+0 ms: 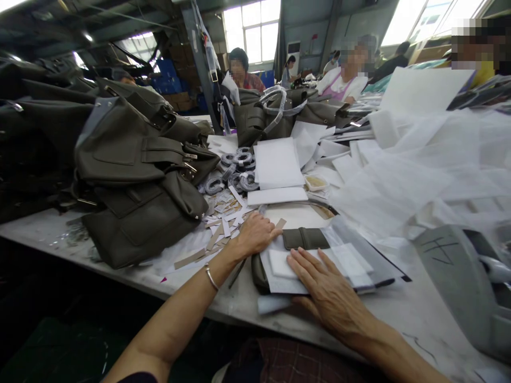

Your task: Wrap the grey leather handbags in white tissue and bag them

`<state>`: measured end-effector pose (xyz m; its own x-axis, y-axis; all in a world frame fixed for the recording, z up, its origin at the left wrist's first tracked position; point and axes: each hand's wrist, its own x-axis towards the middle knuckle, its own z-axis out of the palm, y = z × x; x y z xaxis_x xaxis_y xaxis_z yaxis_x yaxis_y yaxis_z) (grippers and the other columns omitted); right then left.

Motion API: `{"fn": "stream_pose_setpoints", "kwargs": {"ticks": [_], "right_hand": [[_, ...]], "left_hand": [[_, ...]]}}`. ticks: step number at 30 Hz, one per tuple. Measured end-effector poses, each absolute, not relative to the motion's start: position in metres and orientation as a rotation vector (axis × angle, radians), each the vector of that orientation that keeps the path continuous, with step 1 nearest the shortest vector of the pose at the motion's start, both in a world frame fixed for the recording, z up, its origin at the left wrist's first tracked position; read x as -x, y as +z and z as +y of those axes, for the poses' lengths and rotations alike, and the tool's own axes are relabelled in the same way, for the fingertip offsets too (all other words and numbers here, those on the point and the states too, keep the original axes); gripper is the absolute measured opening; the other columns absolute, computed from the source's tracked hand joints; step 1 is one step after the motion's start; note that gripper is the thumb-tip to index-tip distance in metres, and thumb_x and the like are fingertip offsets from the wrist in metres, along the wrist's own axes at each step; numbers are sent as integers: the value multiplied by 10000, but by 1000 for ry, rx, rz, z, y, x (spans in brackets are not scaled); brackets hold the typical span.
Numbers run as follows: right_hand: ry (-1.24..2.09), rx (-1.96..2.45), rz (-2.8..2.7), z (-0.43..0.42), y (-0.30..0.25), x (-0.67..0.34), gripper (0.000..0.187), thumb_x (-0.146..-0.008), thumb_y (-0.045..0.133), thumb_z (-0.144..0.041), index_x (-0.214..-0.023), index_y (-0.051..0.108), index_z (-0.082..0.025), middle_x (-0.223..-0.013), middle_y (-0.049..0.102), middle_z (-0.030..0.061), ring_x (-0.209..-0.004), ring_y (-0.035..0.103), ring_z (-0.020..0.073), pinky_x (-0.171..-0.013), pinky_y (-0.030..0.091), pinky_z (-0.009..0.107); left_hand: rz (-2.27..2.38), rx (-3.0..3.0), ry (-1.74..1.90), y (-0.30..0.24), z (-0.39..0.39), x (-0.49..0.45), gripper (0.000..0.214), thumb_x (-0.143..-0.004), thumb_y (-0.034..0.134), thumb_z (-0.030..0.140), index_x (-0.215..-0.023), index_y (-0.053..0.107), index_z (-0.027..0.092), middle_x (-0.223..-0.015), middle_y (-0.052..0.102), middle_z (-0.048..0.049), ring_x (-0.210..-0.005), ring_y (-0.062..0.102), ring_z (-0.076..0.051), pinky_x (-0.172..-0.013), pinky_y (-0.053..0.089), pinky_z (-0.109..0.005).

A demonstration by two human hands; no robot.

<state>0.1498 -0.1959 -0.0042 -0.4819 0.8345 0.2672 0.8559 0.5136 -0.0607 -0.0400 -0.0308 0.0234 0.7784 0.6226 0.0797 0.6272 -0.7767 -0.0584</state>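
Resting an open right hand (331, 284) on white padding (355, 260)

The right hand lies flat, fingers extended, across the padding on top of a dark olive bag (260, 276), which sits at the near middle of the table (423, 314). The left hand (255, 233) is curled at the bag's far left corner; whether it grips anything cannot be told. Just beyond the right fingertips lies a dark strap piece (305, 239). To the left are piled bags (120, 143); farther off, wrapped coils (248, 182) lie beside a white block (278, 162). White sheets (399, 191) heap up on the right.
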Motion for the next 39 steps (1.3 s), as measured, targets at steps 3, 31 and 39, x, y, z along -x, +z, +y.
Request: {"fn": "stream_pose_setpoints", "kwargs": {"ticks": [3, 31, 39], "right_hand": [[-58, 1426, -2501, -195, -4, -152, 682, -868, 625, -284, -1483, 348, -184, -1523, 435, 101, -1409, 364, 293, -1141, 260, 547], [-289, 1384, -2412, -189, -9, -138, 485, -909, 371, -24, -1354, 541, -115, -1371, 594, 136, -1290, 512, 260, -1123, 330, 507], [-379, 1382, -2382, -192, -13, -135, 494, -893, 385, -34, -1353, 541, -122, -1359, 598, 148, -1281, 515, 259, -1115, 329, 494]], "left_hand": [[-1057, 2830, -116, 27, -23, 50, 381, -1003, 463, 398, -850, 753, 205, -950, 726, -72, -1103, 597, -251, -1095, 281, -518], [-767, 2797, -679, -9, -141, 85, 362, -1012, 397, 170, -1338, 553, 191, -1268, 651, -78, -1206, 590, -179, -1035, 479, -325], [-666, 2584, -381, -4, -159, 81, 410, -999, 354, 137, -1386, 463, 57, -1375, 561, -181, -1320, 498, -264, -1093, 399, -448]]}}
